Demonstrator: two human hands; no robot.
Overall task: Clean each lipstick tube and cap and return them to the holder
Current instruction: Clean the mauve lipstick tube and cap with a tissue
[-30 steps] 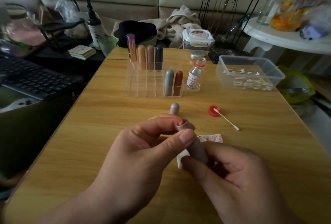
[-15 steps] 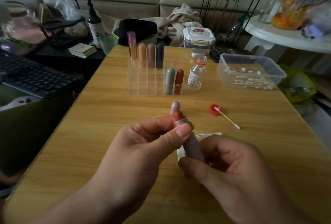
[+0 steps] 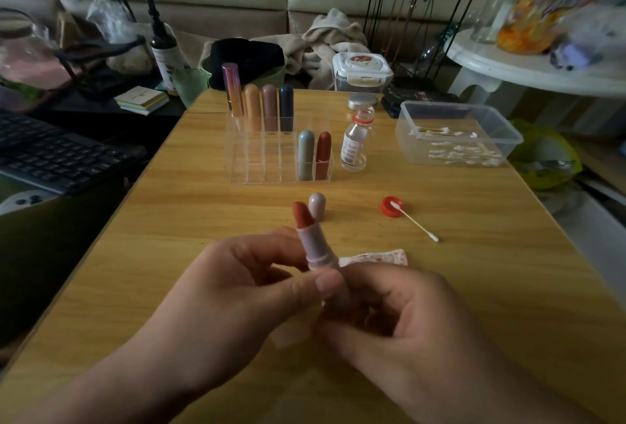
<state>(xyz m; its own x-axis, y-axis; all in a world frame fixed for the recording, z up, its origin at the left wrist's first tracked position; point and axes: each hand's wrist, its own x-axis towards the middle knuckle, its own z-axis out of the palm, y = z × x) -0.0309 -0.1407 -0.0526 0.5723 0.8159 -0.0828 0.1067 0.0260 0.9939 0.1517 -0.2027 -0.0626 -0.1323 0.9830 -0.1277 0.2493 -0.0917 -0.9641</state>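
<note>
The red bullet (image 3: 301, 215) now stands further out of the tube (image 3: 318, 251), which is held upright over the near surface (image 3: 169, 237). The left hand (image 3: 237, 291) has its fingers pinched on the tube's collar, and the right hand (image 3: 399, 315) has its fingers clamped round the base. The plastic looks light and slick and the bullet soft, so grip only the casing.

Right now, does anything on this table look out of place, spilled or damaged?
Nothing looks spilled or broken. A red cap lies loose on the table with one end of a swab resting in it, outside the swab box. A lilac cap stands alone before the holder, off the lipstick held by the left hand and right hand.
</note>
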